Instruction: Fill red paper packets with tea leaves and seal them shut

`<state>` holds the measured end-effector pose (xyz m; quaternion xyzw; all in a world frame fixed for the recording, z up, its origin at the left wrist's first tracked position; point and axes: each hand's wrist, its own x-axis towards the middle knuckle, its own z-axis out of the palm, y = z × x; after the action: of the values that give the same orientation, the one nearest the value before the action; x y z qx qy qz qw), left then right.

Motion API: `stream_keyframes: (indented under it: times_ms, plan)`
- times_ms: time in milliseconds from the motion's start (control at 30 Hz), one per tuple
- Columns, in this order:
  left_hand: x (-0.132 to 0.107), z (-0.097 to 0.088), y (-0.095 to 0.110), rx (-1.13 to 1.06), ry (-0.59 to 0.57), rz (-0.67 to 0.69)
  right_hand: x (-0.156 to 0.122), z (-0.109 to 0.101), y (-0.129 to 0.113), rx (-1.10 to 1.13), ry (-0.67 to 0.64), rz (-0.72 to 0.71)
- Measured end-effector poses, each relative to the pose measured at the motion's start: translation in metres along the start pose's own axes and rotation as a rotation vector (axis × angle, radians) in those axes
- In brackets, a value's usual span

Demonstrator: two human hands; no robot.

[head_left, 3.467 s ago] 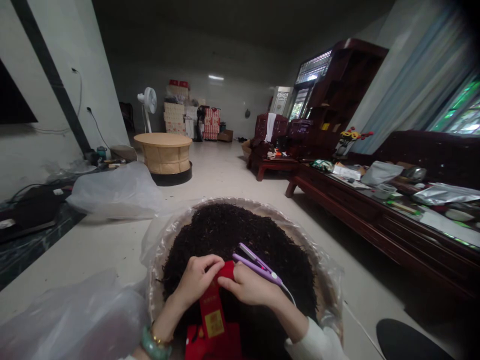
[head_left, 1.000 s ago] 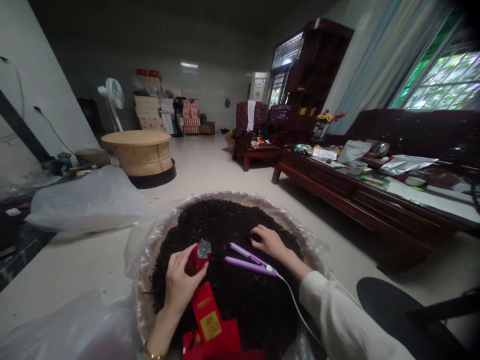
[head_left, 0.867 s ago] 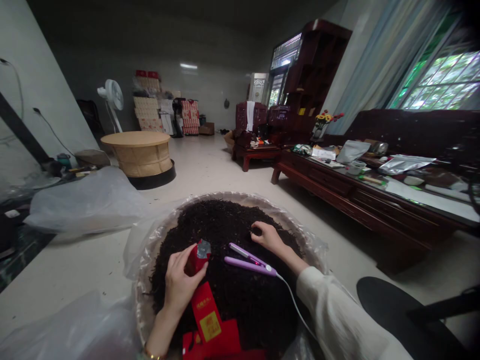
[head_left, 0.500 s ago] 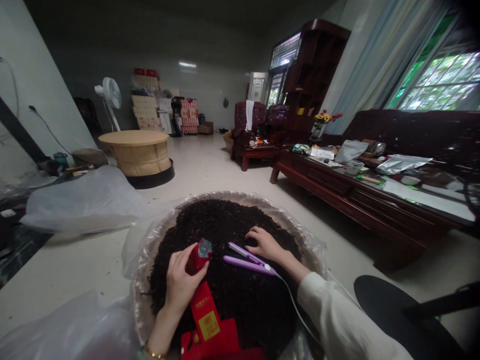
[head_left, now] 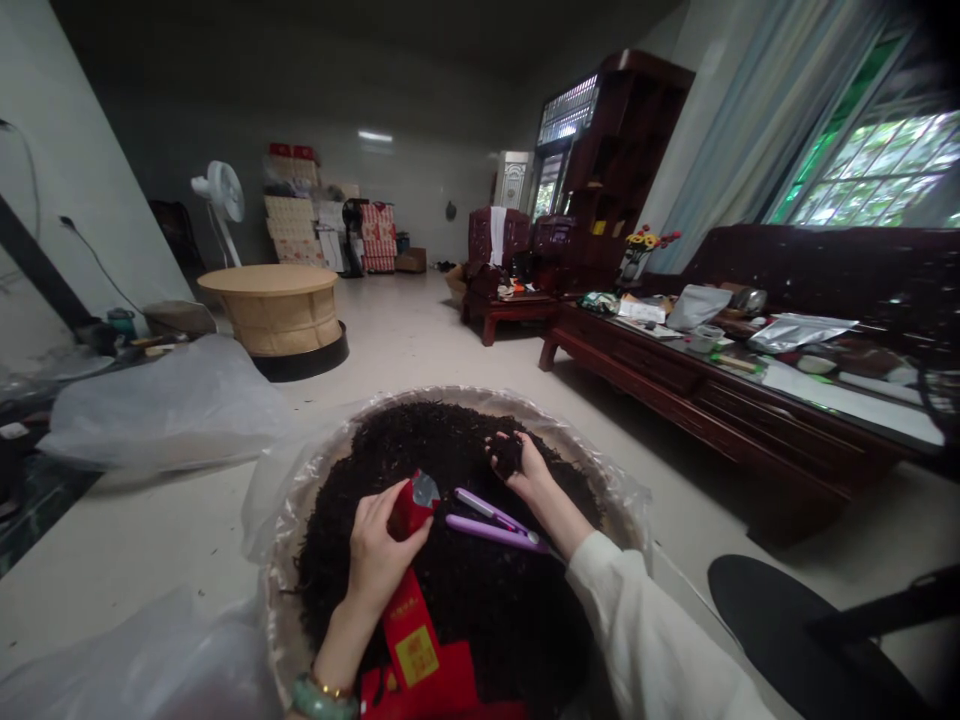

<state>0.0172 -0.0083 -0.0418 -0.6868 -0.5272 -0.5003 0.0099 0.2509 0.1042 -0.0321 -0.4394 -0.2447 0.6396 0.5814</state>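
My left hand (head_left: 382, 545) grips a small red packet (head_left: 409, 505) whose silvery inside shows at its open top. Palm up, my right hand (head_left: 523, 462) cups a clump of dark dried leaves (head_left: 505, 455), fingers curled around it. Both hands are over a large round basket (head_left: 281, 600) lined with clear plastic and filled with the same loose dark leaves (head_left: 420, 430), which look like tea. Between the hands lies a purple hair straightener (head_left: 495, 530), its arms apart. Red printed packets (head_left: 416, 645) rest on the leaves below my left hand.
Clear plastic bags (head_left: 165, 400) lie on the floor at left, near a round wooden stand (head_left: 270, 310) and a white fan (head_left: 223, 190). A long dark wooden table (head_left: 675, 385) with bags and papers runs along the right. A black round base (head_left: 795, 620) stands at lower right.
My right hand has turned palm up and now holds a clump of leaves. My left hand has shifted slightly right with the red packet.
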Motion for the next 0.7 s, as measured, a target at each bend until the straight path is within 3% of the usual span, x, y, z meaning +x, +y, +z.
stream_keyframes:
  times_ms: [200, 400, 700]
  plan:
    - [-0.001, 0.002, -0.001, 0.0, -0.003, 0.005, -0.006, 0.01, 0.002, 0.152, -0.084, 0.085]
    - [0.001, 0.004, 0.003, 0.019, -0.004, -0.002, -0.03, 0.048, -0.002, 0.33, -0.133, 0.17]
    - [0.004, 0.011, 0.009, 0.09, 0.008, -0.093, -0.064, 0.107, 0.009, 0.323, -0.226, -0.045]
